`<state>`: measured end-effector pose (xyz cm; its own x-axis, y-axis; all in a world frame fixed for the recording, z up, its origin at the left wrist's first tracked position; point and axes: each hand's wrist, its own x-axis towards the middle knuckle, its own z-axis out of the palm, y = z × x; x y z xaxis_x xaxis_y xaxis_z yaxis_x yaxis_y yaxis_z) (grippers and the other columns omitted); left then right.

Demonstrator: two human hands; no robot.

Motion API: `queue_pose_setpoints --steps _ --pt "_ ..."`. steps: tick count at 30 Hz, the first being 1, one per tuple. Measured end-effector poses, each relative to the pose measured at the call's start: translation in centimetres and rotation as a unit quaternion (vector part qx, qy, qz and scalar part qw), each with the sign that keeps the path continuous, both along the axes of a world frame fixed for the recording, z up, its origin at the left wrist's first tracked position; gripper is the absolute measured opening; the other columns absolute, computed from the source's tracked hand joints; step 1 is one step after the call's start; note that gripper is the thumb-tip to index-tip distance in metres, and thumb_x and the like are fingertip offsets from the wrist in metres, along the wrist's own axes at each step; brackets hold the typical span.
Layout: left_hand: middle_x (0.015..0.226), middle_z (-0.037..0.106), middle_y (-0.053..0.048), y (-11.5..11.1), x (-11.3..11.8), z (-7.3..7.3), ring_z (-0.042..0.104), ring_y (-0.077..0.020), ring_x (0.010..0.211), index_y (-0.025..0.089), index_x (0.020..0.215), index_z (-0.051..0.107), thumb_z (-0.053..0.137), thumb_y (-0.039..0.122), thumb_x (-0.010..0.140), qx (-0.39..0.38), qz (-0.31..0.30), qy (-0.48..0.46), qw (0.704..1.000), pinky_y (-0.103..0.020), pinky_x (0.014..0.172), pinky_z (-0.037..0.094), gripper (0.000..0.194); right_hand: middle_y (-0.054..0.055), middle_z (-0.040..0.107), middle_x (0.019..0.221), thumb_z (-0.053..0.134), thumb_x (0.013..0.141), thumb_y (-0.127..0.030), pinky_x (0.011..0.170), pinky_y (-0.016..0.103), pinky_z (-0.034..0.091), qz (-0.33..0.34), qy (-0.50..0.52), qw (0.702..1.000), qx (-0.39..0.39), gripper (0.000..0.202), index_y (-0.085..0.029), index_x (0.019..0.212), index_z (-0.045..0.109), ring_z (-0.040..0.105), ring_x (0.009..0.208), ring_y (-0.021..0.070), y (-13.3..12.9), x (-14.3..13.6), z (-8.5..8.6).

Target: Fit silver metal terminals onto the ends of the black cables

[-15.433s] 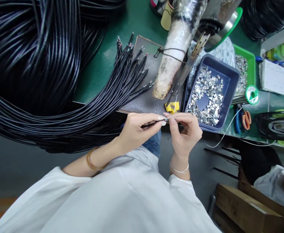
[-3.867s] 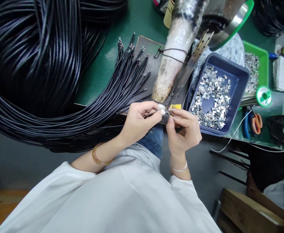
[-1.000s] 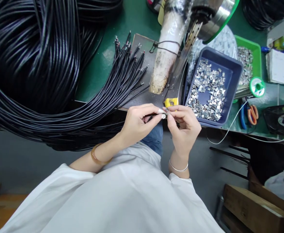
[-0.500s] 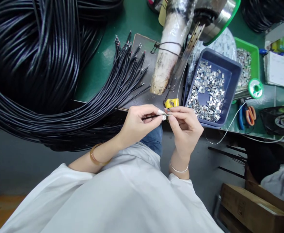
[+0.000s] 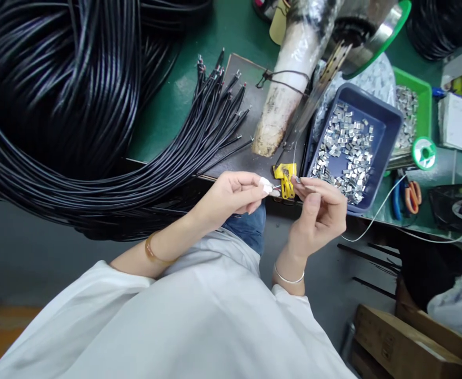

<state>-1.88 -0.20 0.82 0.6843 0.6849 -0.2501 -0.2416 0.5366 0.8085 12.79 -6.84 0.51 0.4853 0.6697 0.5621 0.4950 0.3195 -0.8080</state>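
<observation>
Where I stand, the big coil of black cable (image 5: 57, 79) fills the upper left of the frame, and from that side a bundle of black cables (image 5: 163, 163) sweeps to upper centre, its stripped ends fanned over a dark board (image 5: 237, 158).

Just below those ends, at the centre, the left hand (image 5: 237, 197) is closed in a pinch, white wrapping on its fingertips. It grips a cable end (image 5: 277, 187), whose thin, partly reddish wires poke out to the right, into the small gap between the hands.

Right beside that, behind the gap, lies a yellow clip-like piece (image 5: 285, 176), near the tip of the scorched, plastic-wrapped tube (image 5: 274, 113).

The right hand (image 5: 320, 213) is half curled, thumb folded in, a small metal clip (image 5: 298, 180) held at its fingertips, apart from the wires.

Beyond it, right of centre, sits a blue tray (image 5: 381, 131) of metal clips; further right are a green tray (image 5: 424, 100), a green-rimmed spool (image 5: 424, 153) and orange-and-blue-handled pliers (image 5: 411, 197).
</observation>
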Motion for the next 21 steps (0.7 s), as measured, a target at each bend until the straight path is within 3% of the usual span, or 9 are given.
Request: queue_pose_setpoints --steps 7,11,16,21 --pt "0.055 0.056 0.003 0.0 0.5 -0.1 0.043 -0.0039 0.048 0.013 0.077 0.071 0.078 0.029 0.076 0.056 0.061 0.033 0.996 -0.018 0.045 0.029 0.017 0.000 0.072 0.096 0.066 0.087 -0.015 0.075 0.040 0.065 0.015 -0.078 0.997 -0.014 0.014 -0.027 0.094 0.067 0.073 0.087 0.0179 -0.2 -0.1 -0.1" --pt "0.059 0.059 0.003 0.1 0.7 0.1 0.044 -0.0033 0.050 0.013 0.073 0.071 0.079 0.027 0.074 0.052 0.078 0.026 0.995 -0.018 0.049 0.035 0.016 -0.001 0.074 0.093 0.070 0.083 -0.011 0.072 0.036 0.063 0.022 -0.107 0.994 0.013 0.020 -0.027 0.094 0.069 0.073 0.084 0.0163 -0.1 -0.1 -0.1" --pt "0.069 0.068 0.000 0.3 1.0 0.0 0.059 -0.0073 0.064 0.014 0.072 0.070 0.077 0.026 0.073 0.061 0.108 0.028 0.992 -0.019 0.063 0.047 0.014 -0.002 0.076 0.093 0.072 0.079 -0.007 0.071 0.032 0.062 0.010 -0.194 0.980 0.048 0.026 -0.026 0.096 0.069 0.073 0.081 0.0148 -0.2 0.0 -0.5" --pt "0.065 0.066 0.001 0.3 1.1 0.2 0.054 -0.0063 0.060 0.014 0.068 0.069 0.075 0.021 0.070 0.080 0.124 0.057 0.987 -0.018 0.058 0.043 0.010 0.001 0.075 0.097 0.065 0.086 -0.012 0.076 0.038 0.063 0.017 -0.094 0.995 0.016 0.018 -0.026 0.097 0.067 0.073 0.088 0.0181 -0.2 0.1 -0.5"
